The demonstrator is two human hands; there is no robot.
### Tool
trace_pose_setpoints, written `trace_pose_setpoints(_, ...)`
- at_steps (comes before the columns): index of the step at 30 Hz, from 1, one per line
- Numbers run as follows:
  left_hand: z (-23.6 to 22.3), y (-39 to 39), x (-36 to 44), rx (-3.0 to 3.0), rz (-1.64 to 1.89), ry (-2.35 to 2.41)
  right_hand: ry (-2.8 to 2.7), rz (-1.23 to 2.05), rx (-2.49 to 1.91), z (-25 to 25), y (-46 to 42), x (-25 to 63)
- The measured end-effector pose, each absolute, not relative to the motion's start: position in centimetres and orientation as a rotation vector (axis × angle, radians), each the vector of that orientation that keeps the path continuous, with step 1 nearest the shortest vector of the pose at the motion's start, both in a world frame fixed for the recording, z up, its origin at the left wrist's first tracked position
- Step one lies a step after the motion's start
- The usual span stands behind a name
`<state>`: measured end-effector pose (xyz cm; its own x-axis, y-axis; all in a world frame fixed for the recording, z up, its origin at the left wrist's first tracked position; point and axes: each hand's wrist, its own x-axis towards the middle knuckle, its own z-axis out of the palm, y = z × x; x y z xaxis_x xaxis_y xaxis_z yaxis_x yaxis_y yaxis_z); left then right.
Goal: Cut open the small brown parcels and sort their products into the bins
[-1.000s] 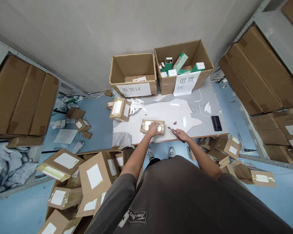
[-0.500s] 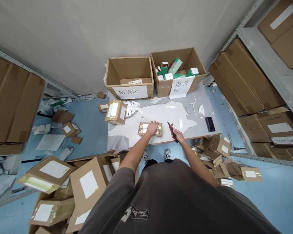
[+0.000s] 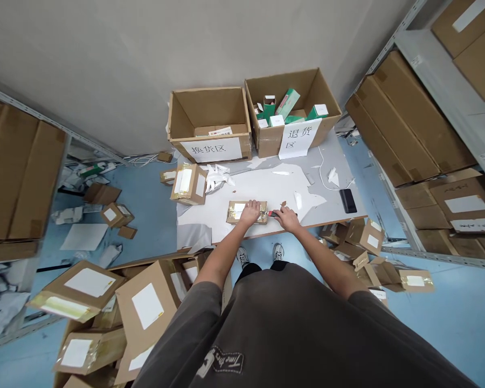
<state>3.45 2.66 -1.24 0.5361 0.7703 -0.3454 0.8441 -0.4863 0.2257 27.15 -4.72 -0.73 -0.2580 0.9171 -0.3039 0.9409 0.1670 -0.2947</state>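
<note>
A small taped cardboard box (image 3: 235, 212) with a white label lies near the table's front edge. Over its top and right half rests my left hand (image 3: 250, 213), fingers curled on the far edge, holding it. My right hand (image 3: 288, 220) is closed round a red and black utility knife (image 3: 272, 214). The knife's tip reaches the right end of the box; whether the blade has entered the tape cannot be made out. Most of the knife's handle is hidden by my fingers.
Two large open cartons (image 3: 210, 116) with paper signs stand at the table's back; the right one (image 3: 262, 143) holds several green-and-white boxes. A taped box (image 3: 188, 184), paper scraps and a phone (image 3: 348, 201) lie on the table. Heaped boxes (image 3: 147, 307) and shelves flank me.
My right hand has turned the utility knife from pointing away from me to pointing left, and brought it against the box's right end. My left hand stays on the box.
</note>
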Motion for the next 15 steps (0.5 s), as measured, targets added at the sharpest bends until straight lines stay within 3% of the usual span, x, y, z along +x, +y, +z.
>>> trace_pose_setpoints(11,-2.4,1.9,3.2,2.354,-0.252,1.354,2.37,-0.645,1.934,-2.2,-3.5,30.1)
trace_pose_setpoints(15,-1.7,2.2,2.9,2.32,-0.284,1.356,2.344,-0.716,2.143,-1.6,-5.1,31.9)
